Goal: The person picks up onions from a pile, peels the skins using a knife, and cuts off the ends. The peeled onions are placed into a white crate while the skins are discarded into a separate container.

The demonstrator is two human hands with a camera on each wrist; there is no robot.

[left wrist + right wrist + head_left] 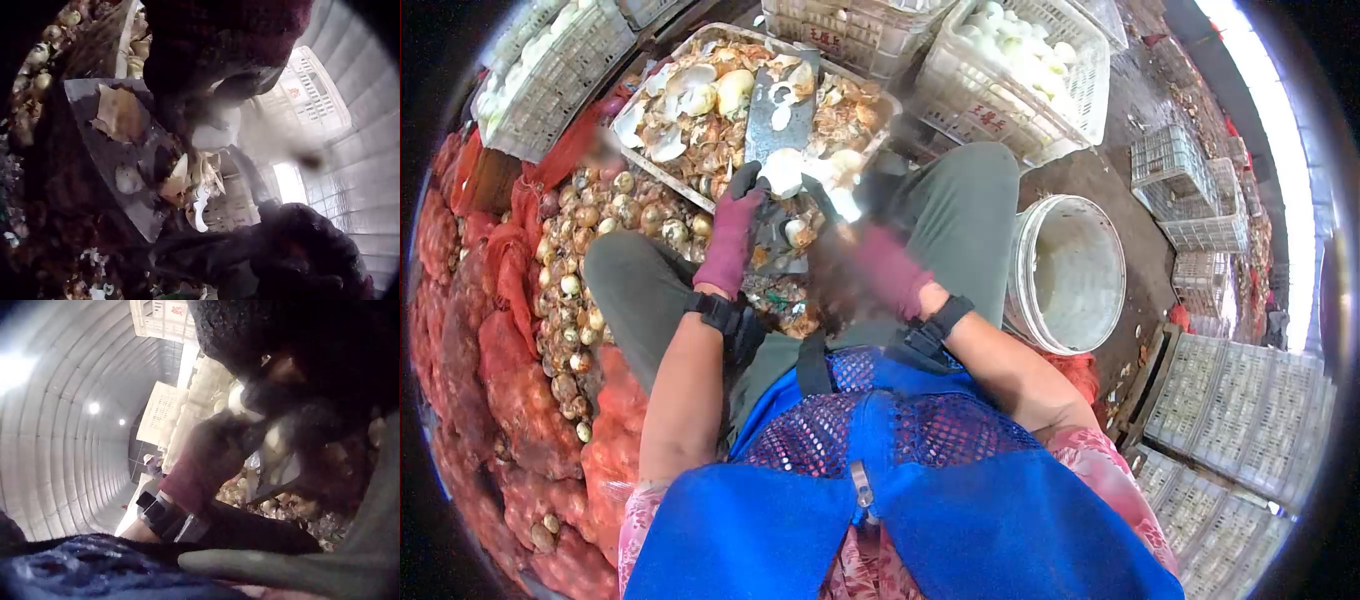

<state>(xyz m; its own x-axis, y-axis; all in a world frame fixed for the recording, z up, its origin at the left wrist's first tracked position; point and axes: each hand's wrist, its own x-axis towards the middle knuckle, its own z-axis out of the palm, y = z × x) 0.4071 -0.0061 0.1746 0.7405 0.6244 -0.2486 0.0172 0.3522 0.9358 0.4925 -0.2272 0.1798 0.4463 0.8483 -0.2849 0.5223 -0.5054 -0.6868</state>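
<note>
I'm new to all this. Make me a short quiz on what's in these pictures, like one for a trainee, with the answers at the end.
1. Multiple choice. What does the left hand hold?
A) a bottle
B) a white onion
C) a brush

2. True or false. The bucket stands on the person's right.

3. Fill in the blank. The net bags on the person's left are coloured ____.

Key: 1. B; 2. True; 3. red
</note>
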